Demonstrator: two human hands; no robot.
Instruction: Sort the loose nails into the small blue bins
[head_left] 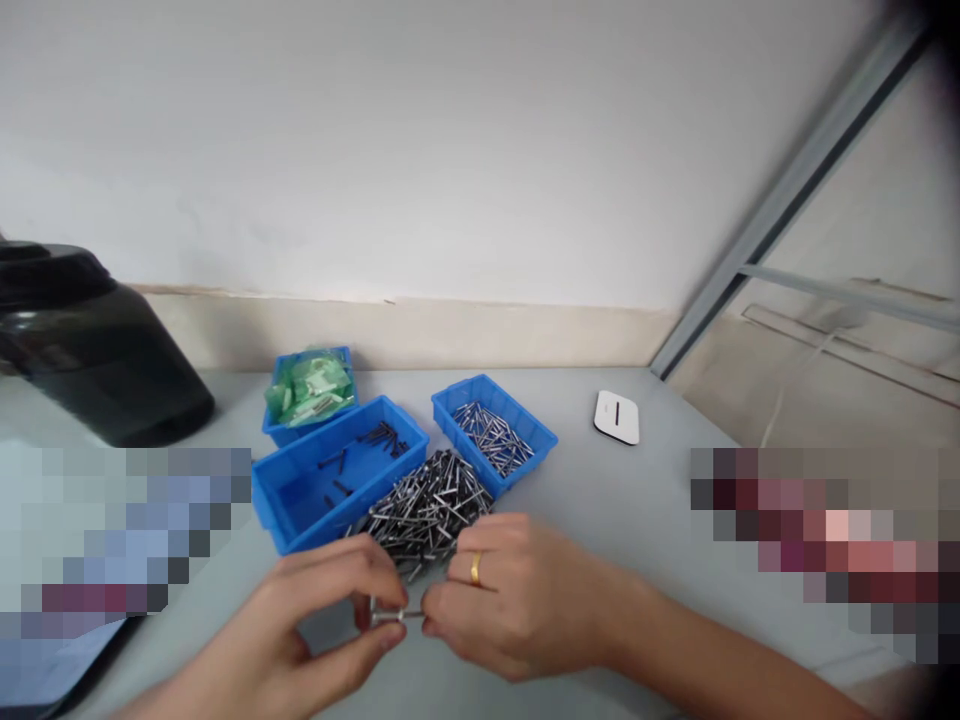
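My left hand (330,620) pinches a small silvery metal pin (391,615) between thumb and fingertips, just in front of the pile. From the other side, my right hand (517,595), with a gold ring (475,568) on one finger, is closed at the pin's thin end. The fingers partly hide the piece, so its full shape does not show. Right behind both hands lies a heap of black and silver pins (431,505) on the grey table (600,530). A long blue tray (300,495) holds several dark pins. Another blue tray (540,437) is filled with silvery pins.
Behind the long tray stands a smaller blue bin with a green plastic bag (311,388) in it. A large dark bottle (105,350) is at the left. A white flat device (616,417) lies at the right. The wall (450,180) closes the back; both sides are partly pixelated.
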